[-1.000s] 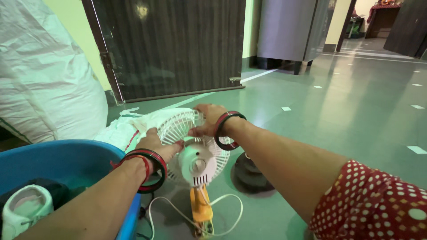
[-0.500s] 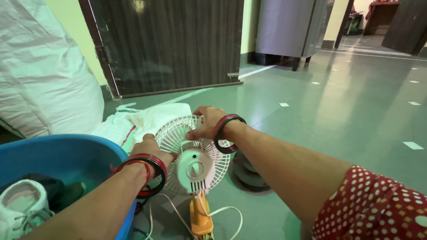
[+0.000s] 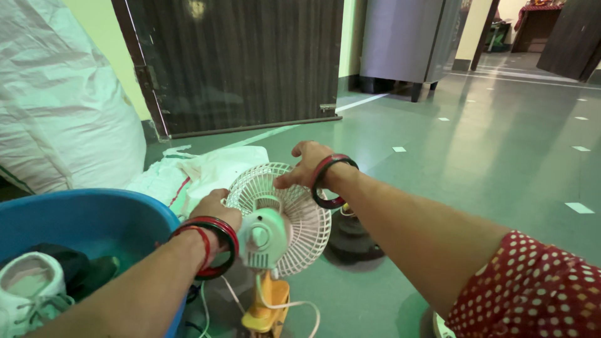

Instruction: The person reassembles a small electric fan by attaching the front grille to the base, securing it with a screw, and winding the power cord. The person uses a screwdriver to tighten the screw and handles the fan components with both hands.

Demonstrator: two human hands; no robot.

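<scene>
Blue tub (image 3: 94,216) at near left holds a white shoe (image 3: 28,294). Both hands, left (image 3: 213,206) and right (image 3: 308,164), grasp the small white fan (image 3: 282,216), now turned rightward.

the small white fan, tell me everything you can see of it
The small fan looks like plastic: a round white wire-style grille, seen from behind, with a pale motor housing at its centre that has a round knob and vent slots. It sits on a yellow clamp-like base, with a white cord looping by the base over the green floor. It stands roughly upright. The left hand holds the grille's left edge; the right hand grips its top rim, fingers on the wires.
</scene>
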